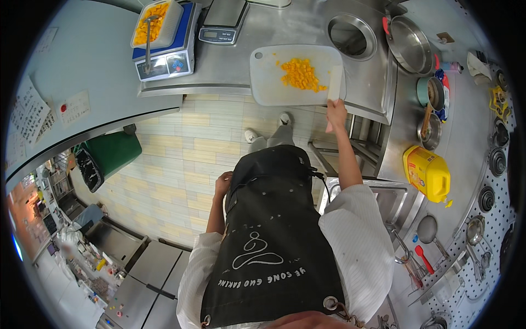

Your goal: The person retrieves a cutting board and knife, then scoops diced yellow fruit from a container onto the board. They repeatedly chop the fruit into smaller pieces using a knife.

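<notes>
My right hand [337, 113] grips the pink handle of a kitchen knife [335, 82], whose pale, broad blade lies along the right side of a white plastic cutting board [267, 82]. A heap of small diced orange-yellow fruit, apparently mango [302, 74], is spread on the middle of the board, a few bits reaching close to the blade. The board rests at the front edge of a stainless steel counter [230, 68], slightly overhanging it. Down beside the black apron [271, 205] hangs my left hand [223, 183], away from the counter; its fingers are partly hidden.
Behind the board's left side are a small digital scale [218, 35] and a larger scale [164, 66] carrying a white basket of fruit pieces [154, 24]. A round counter opening [349, 37], a steel pan [411, 43] and a yellow jug [427, 172] are at right. A green bin [113, 154] lies left.
</notes>
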The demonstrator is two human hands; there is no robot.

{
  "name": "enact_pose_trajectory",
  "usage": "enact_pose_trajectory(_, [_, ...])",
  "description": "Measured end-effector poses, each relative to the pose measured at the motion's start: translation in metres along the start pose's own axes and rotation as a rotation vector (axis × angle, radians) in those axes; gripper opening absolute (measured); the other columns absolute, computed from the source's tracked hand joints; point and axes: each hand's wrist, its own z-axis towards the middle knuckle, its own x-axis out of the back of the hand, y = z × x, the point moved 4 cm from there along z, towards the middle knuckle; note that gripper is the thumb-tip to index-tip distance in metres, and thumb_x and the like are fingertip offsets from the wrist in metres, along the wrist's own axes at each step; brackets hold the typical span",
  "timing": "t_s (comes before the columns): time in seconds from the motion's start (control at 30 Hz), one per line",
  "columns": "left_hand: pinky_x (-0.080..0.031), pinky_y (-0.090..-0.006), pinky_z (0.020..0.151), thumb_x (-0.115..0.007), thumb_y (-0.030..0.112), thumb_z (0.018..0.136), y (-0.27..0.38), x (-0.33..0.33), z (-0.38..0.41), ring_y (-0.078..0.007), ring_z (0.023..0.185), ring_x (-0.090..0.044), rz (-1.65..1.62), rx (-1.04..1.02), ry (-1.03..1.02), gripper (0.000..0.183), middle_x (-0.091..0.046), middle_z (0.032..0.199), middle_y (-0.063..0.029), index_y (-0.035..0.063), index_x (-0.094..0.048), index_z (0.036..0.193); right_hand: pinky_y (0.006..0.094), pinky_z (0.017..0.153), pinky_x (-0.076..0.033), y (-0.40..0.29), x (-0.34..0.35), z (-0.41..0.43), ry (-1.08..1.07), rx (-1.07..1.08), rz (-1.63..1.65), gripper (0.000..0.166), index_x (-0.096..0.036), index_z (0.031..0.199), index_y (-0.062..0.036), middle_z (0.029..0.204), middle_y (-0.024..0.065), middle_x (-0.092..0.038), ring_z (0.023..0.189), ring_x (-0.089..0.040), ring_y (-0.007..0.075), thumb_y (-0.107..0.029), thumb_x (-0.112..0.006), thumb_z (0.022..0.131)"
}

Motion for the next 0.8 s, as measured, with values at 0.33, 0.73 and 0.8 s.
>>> enact_pose_trajectory(0.33, [-0.053, -0.0356, 0.086, -0.062, 0.023, 0.088, -0.002, -0.002, 0.016, -0.0266, 0.101, -0.067, -0.014, -0.043, -0.01, 0.033, -0.07, 0.105, -0.015, 0.0067, -0.066, 0.116, 0.043, 0.061, -0.054, -0.066, -0.032, -0.017, -0.19, -0.024, 0.102, 0.029, -0.053, 0.092, 0.0031, 0.072, 0.0202, -0.065, 0.058, -0.066, 0.0304, -0.025, -0.055, 0.089])
enact_pose_trajectory(0.73, [-0.052, -0.0342, 0.087, -0.062, 0.023, 0.088, 0.003, -0.007, 0.004, -0.0244, 0.102, -0.067, -0.095, 0.018, 0.002, 0.031, -0.07, 0.107, -0.0139, 0.0047, -0.068, 0.113, 0.0494, 0.075, -0.049, -0.128, -0.066, -0.084, -0.06, 0.485, -0.36, 0.053, -0.029, 0.141, 0.0021, 0.101, 0.0257, -0.055, 0.089, -0.058, 0.0421, -0.019, -0.048, 0.096])
enact_pose_trajectory(0.8, [-0.052, -0.034, 0.087, -0.062, 0.023, 0.088, 0.005, -0.007, 0.003, -0.0239, 0.102, -0.067, -0.098, 0.017, 0.004, 0.031, -0.07, 0.107, -0.0137, 0.0044, -0.068, 0.113, 0.0479, 0.078, -0.048, -0.125, -0.078, -0.088, -0.115, 0.558, -0.328, 0.057, -0.025, 0.145, 0.0026, 0.101, 0.0265, -0.054, 0.092, -0.056, 0.0419, -0.018, -0.047, 0.097])
